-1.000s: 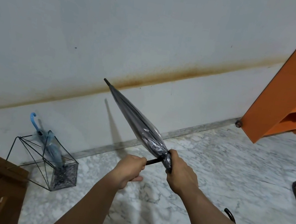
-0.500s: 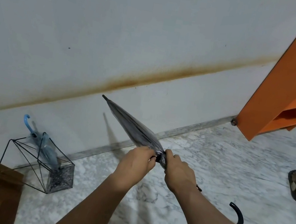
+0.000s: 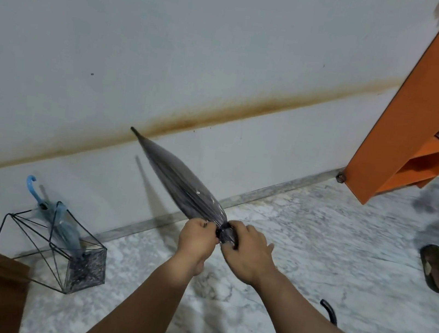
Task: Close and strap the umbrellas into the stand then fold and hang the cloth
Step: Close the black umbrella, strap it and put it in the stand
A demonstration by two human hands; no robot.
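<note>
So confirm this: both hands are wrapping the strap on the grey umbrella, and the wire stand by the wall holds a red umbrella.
Not quite. The head view shows the umbrella in the wire stand is blue, not red. The rest holds: left hand and right hand work at the grey umbrella.

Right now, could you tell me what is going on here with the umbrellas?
A person is holding a closed grey umbrella in the air, tip toward the wall. Both the left hand and the right hand are bunched at the base of its canopy, apparently fastening the strap. A blue umbrella already stands in the wire stand by the wall. No cloth is in view.
</note>
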